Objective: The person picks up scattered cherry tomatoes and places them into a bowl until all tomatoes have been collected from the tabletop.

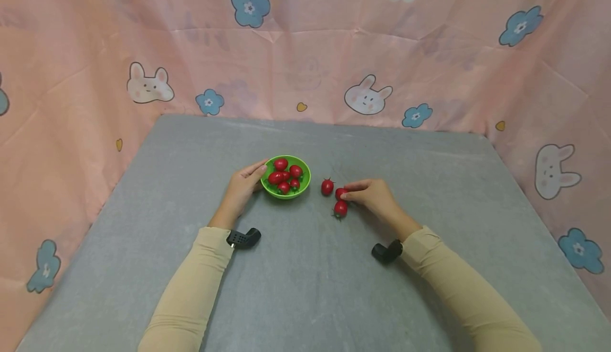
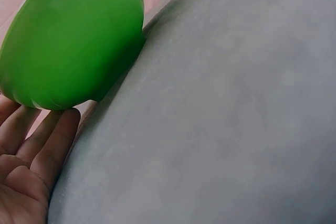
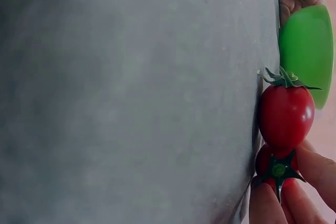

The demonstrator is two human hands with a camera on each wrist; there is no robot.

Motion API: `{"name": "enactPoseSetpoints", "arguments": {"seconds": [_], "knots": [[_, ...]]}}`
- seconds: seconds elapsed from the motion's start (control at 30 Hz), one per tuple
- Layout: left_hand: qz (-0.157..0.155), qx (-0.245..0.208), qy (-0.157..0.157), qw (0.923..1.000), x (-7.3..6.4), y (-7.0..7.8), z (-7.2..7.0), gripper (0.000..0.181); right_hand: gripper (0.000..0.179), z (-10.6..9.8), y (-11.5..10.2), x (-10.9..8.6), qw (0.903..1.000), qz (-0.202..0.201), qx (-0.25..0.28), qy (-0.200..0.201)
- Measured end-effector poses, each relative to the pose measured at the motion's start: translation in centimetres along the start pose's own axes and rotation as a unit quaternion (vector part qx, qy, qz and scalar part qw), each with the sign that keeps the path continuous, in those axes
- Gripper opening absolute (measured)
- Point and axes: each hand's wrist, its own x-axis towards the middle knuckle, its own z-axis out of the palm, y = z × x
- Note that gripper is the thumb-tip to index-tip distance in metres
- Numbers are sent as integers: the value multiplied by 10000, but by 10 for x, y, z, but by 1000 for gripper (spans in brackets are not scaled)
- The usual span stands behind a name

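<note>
A green bowl [image 1: 305, 185] holds several red cherry tomatoes [image 1: 296, 171]. My left hand [image 1: 239, 188] grips its left side, the thumb at the rim; seen from the left wrist, the fingers [image 2: 55, 140] rest against the bowl's outer wall [image 2: 73, 40]. To the right of the bowl, my right hand [image 1: 374, 198] pinches a cherry tomato [image 1: 340, 193] between thumb and fingers. In the right wrist view this pinched tomato [image 3: 278, 170] shows its green star-shaped stem, partly covered by the fingertips. Right in front of it lies another tomato [image 1: 340, 209], and a third tomato [image 1: 326, 186] lies nearer the bowl.
The grey tabletop [image 1: 296, 288] spreads around both arms. A pink curtain [image 1: 305, 50] printed with rabbits and flowers hangs behind and along the sides. Each wrist carries a black camera, one on the left [image 1: 244, 238] and one on the right [image 1: 386, 252].
</note>
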Motion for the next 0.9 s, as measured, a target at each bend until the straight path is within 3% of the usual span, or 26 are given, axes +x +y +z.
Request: {"name": "enactPoseSetpoints", "arguments": {"seconds": [0.23,0.9], "knots": [[-10,-62,43,10000,0,-1,0,43,43,-1,-7,1,9995,236,117,146],[14,-104,1,9999,1,-1,0,43,41,3,-48,3,9999,43,147,75]]}}
